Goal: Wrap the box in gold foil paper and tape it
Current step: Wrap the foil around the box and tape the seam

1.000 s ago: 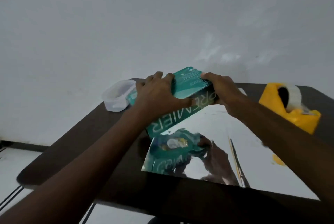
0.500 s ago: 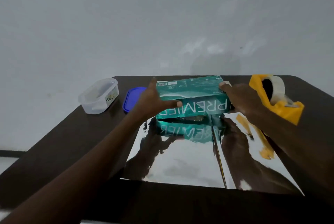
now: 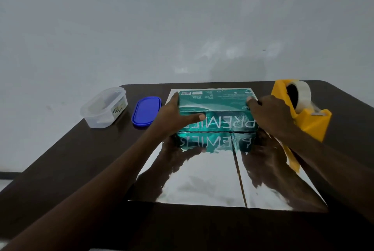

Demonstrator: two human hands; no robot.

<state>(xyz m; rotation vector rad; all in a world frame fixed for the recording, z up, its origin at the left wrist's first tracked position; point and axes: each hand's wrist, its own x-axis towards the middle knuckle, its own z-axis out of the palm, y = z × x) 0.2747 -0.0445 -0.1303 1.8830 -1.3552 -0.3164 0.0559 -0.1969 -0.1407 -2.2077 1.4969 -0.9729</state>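
Since the earlier frame, your box has swung square and settled at the far edge of the foil paper on the desk. Your left hand and right hand clasp its ends, fingers curled over the top, thumb along the front. Judged light, stiff cardboard: hold by the ends. Foil looks slippery and crease-prone.

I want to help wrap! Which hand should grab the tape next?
Probably the right hand: it holds the box end beside the yellow tape dispenser. The left hand holds the far end, near the blue lid.
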